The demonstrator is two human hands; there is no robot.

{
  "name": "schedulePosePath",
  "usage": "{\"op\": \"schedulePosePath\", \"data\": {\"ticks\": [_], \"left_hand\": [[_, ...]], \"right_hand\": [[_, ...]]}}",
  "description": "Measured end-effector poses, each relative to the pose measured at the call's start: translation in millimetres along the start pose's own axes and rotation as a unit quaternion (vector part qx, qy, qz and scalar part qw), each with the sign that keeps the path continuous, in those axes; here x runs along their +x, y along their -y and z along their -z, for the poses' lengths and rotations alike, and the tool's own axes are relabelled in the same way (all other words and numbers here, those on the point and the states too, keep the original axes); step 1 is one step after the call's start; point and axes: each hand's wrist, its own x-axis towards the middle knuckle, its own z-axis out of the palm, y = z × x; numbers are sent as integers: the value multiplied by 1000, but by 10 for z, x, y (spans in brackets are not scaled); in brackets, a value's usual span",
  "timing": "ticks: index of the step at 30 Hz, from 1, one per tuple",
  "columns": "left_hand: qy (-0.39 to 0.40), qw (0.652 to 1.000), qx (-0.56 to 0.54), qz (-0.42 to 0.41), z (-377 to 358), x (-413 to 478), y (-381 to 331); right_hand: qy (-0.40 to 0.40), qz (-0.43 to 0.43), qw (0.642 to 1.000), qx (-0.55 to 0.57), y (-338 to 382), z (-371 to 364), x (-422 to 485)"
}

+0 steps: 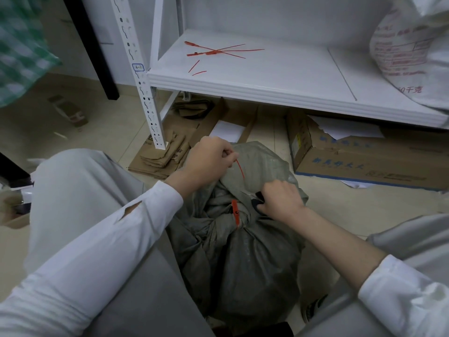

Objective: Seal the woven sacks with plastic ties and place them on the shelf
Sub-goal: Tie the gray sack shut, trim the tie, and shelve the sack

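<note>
I have the grey woven sack on the floor between my knees. A red plastic tie is looped round its gathered neck. The tie's lock head sits on the near side of the neck, and its tail runs from there toward 12 o'clock, partly hidden behind a fold of fabric. My left hand is curled tight and pinches the tail's far end, so the tie's long axis points almost straight away from me. That makes the left hand the one to pull, I judge, up and away along that line. My right hand, at 3 o'clock from the lock, has its fingers curled into the bunched mouth of the sack just above the loop, bracing it. The shelf is at 12 o'clock, with spare ties lying on it and a white sack at its 2 o'clock end.
</note>
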Motion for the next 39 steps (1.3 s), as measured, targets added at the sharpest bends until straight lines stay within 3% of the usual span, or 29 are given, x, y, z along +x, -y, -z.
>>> {"op": "schedulePosePath", "data": {"ticks": [5,10,18,24,30,39], "left_hand": [[-35,992,-110,54,118,88,5],[-46,959,-248,131,247,222,-41],[-60,894,-391,210,479,575,80],[-114,814,-510,254,704,963,128],[-160,763,-554,293,851,1399,391],[-209,774,-523,289,809,2076,870]], "right_hand": [[-24,-56,996,62,-147,19,104],[-65,-123,974,177,-303,131,217],[-93,-197,884,413,-439,438,564],[-102,-210,878,419,-411,725,1130],[-98,-228,858,449,-343,1097,1823],[-124,-257,844,455,-105,1383,2688]]}}
